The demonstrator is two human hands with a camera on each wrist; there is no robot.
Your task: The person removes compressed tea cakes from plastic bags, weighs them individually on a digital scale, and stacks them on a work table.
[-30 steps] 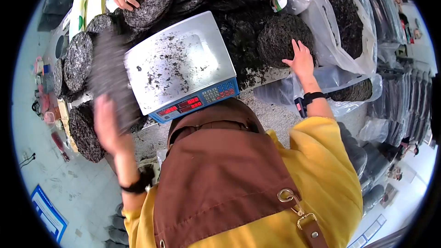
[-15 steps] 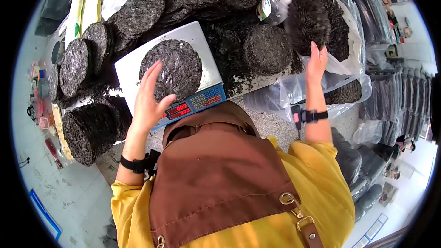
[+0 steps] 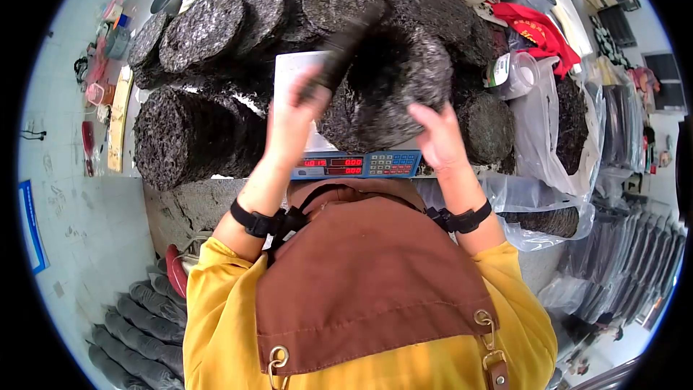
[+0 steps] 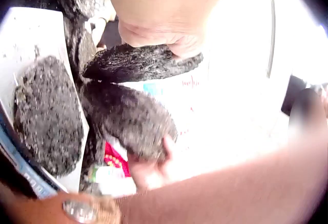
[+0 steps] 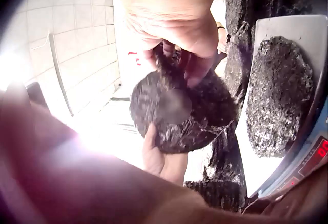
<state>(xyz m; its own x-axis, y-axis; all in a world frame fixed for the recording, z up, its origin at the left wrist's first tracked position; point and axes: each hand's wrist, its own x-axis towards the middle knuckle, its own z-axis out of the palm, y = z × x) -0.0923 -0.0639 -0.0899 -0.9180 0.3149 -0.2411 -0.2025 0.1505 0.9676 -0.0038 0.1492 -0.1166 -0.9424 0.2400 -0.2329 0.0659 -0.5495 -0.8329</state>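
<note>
Round, flat cakes of dark dried seaweed are in both hands, held up over the scale (image 3: pixel 393 165). My left hand (image 3: pixel 297 105) grips one cake (image 4: pixel 143 62), turned edge-on and blurred in the head view. With fingers and thumb at its lower edge, my right hand (image 3: pixel 442 137) holds another cake (image 3: pixel 426 65), its face tilted toward the first. On the metal pan below lies a third cake (image 4: pixel 48 116), largely hidden behind the held ones in the head view. Red digits (image 3: pixel 350 166) glow on the scale's blue front panel.
Stacked seaweed cakes (image 3: pixel 202 29) line the back of the table, and a thick stack (image 3: pixel 166 137) lies on its side at the left. To the right are a clear jar (image 3: pixel 516 76), a red cloth (image 3: pixel 538 29) and a plastic bag (image 3: pixel 534 130) around more cakes.
A cake has come to lie on the scale pan. My right hand has left the right-hand pile and brought a cake over the scale; my left hand now grips one there too. Another person's hand has gone from view.
</note>
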